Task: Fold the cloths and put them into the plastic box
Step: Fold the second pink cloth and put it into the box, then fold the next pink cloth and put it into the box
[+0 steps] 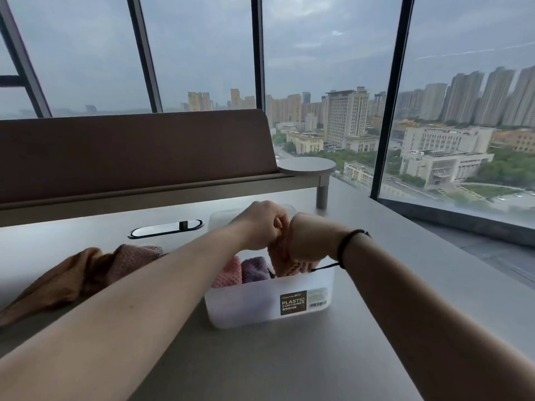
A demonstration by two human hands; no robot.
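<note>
Left hand (262,224) and right hand (308,237) together above the box (269,302), both clamped on a peach cloth (279,257). Hangs upright, lower end inside the box, beside two cloths already in. More cloths (86,270) left of the box.

High-rise office: grey desk (376,270) with cable port (166,228) (city beyond glass).

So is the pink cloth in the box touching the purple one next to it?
Touching. The head view shows the pink cloth and the purple cloth pressed side by side inside the box, with no gap between them.
</note>
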